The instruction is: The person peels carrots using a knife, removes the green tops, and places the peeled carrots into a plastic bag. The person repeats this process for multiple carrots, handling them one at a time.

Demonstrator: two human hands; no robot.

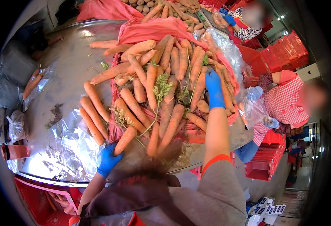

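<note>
My left hand [109, 159], in a blue glove, holds a carrot [125, 140] near the front edge of the metal table [69, 70]. My right hand [215, 87], also gloved in blue, reaches onto the right side of a carrot pile [179, 59]; its fingertips touch the carrots there, and whether they grip one is hidden. The pile lies on an open pink woven sack [157, 29]. Several carrots [93, 117] lie side by side left of the pile, next to clear plastic bags [82, 144]. A green carrot leaf [162, 86] lies on the pile.
A person in a red checked apron [284, 101] stands at the right with a clear bag of carrots [251, 110]. Another person [239, 24] with blue gloves is at the top right. Red crates [285, 52] are stacked behind. A red crate [47, 203] sits below the table's front left edge.
</note>
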